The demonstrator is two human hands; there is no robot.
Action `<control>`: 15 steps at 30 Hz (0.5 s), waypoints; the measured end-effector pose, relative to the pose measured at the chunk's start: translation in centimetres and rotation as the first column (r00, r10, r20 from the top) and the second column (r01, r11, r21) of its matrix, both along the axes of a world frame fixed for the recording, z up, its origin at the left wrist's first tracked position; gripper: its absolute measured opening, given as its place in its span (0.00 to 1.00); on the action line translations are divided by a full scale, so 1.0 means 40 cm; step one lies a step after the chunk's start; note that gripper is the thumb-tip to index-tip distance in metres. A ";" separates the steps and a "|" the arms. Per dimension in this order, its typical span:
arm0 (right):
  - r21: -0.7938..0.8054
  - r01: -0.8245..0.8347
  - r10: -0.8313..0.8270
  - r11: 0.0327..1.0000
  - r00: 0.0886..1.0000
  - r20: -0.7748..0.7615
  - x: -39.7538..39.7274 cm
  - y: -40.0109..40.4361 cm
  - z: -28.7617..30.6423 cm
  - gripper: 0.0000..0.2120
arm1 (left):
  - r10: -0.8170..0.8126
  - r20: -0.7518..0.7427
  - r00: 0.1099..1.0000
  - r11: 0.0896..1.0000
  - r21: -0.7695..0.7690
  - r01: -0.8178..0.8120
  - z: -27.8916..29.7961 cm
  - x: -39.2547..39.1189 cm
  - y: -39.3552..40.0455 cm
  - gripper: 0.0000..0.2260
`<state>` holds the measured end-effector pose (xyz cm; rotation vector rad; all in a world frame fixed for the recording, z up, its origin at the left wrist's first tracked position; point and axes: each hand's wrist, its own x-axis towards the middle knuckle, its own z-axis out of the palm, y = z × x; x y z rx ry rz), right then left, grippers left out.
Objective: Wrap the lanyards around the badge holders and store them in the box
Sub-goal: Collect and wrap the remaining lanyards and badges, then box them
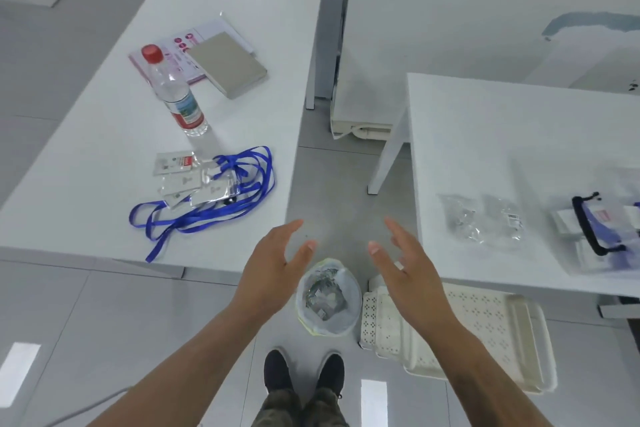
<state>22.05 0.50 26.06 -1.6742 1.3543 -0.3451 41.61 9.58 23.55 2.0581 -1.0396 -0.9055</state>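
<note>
On the left table (104,156) the badge holders (188,180) lie in a small pile near the front edge, with the lanyards (221,208) tangled around and before them, one loop hanging over the edge; a bottle (176,97) stands just behind the pile, and behind the bottle a book (227,64) lies on some papers (173,45). On the right table (502,135) two plastic bags (485,222) lie side by side, and right of them is a box (602,236). Between the tables, on the floor, a waste bin (327,298) stands before the person's shoes (304,373) with a basket (460,333) right of it, and the left hand (273,270) and right hand (410,267) are held above the floor between the tables, the bin below them.
</note>
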 end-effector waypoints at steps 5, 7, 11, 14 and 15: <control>-0.016 -0.106 0.106 0.994 0.994 -0.004 0.088 0.000 -0.041 0.26 | 0.061 0.080 0.995 0.994 0.084 -0.068 -0.040 0.102 0.034 0.24; -0.018 -0.125 0.125 0.992 0.992 -0.020 0.129 0.003 -0.054 0.25 | 0.080 0.117 0.990 0.989 0.118 -0.094 -0.048 0.153 0.039 0.22; -0.019 -0.155 0.154 0.988 0.987 -0.051 0.246 0.005 -0.079 0.24 | 0.132 0.187 0.973 0.980 0.125 -0.157 -0.074 0.308 0.035 0.19; -0.004 -0.152 0.151 0.988 0.986 -0.068 0.346 0.018 -0.101 0.23 | 0.169 0.237 0.957 0.978 0.079 -0.192 -0.107 0.451 0.037 0.15; 0.005 -0.142 0.142 0.990 0.987 -0.077 0.386 0.021 -0.111 0.22 | 0.169 0.255 0.952 0.978 0.075 -0.193 -0.119 0.508 0.033 0.15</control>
